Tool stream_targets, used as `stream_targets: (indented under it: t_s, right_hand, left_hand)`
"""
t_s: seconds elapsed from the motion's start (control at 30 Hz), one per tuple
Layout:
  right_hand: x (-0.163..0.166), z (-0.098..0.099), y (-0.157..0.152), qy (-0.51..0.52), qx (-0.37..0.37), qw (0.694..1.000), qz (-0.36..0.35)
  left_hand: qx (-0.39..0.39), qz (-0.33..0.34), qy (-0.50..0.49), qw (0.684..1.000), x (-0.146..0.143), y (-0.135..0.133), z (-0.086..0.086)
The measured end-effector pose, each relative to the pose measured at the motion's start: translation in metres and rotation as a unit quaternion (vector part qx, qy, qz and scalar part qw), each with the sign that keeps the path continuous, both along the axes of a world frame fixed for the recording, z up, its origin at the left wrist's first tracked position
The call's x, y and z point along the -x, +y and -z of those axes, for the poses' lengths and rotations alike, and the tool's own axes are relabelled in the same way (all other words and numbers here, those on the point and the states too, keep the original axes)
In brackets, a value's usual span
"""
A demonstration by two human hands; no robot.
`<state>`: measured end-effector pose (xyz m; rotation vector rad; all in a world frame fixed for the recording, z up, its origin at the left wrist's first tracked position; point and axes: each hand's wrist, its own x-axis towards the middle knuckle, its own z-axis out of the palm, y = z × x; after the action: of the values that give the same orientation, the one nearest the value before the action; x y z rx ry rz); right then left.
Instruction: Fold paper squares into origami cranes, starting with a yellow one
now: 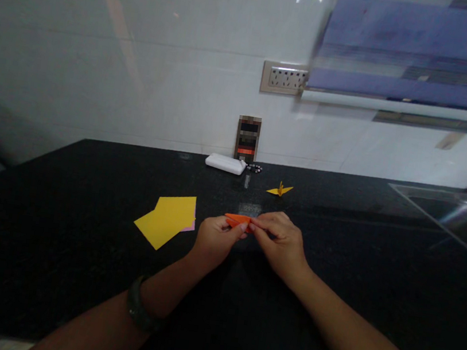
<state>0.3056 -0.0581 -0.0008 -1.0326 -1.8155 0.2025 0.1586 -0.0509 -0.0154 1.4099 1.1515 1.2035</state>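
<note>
A folded orange paper (236, 220) is held low over the black counter (79, 223) near its middle. My left hand (216, 239) is closed on the paper's near side, thumb pressed on top. My right hand (280, 242) pinches the paper's right end with its fingertips. The two hands meet at the paper. A dark band sits on my left wrist.
Yellow paper sheets (166, 219) with a pink sheet beneath lie left of my hands. A small yellow folded crane (280, 190) stands further back. A white flat box (225, 163), a small upright pack (247, 138) and a wall socket (284, 78) are at the back; a steel sink (449, 214) lies at the right.
</note>
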Motion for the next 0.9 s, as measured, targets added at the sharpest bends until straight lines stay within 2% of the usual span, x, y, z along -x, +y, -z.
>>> stream_targets:
  t_s: [0.37, 0.47, 0.57, 0.63, 0.9]
  right_hand:
    - [0.002, 0.0, 0.001, 0.044, 0.064, 0.997, 0.004]
    - [0.003, 0.0, 0.002, 0.089, 0.13, 0.987, -0.003]
    - [0.004, 0.0, 0.003, 0.145, 0.23, 0.962, -0.028]
    - [0.003, 0.0, 0.004, 0.17, 0.27, 0.946, -0.051]
    - [-0.004, -0.001, 0.005, 0.154, 0.281, 0.937, -0.139]
  left_hand:
    - [0.007, -0.005, 0.003, 1.0, 0.0, 0.001, 0.0]
    - [0.011, -0.008, 0.016, 1.0, 0.0, 0.0, -0.002]
    - [0.02, 0.008, 0.021, 1.0, 0.0, -0.001, -0.003]
    - [0.042, 0.026, 0.007, 0.999, -0.001, -0.002, -0.004]
    - [0.151, 0.058, -0.084, 0.983, -0.002, -0.006, -0.016]
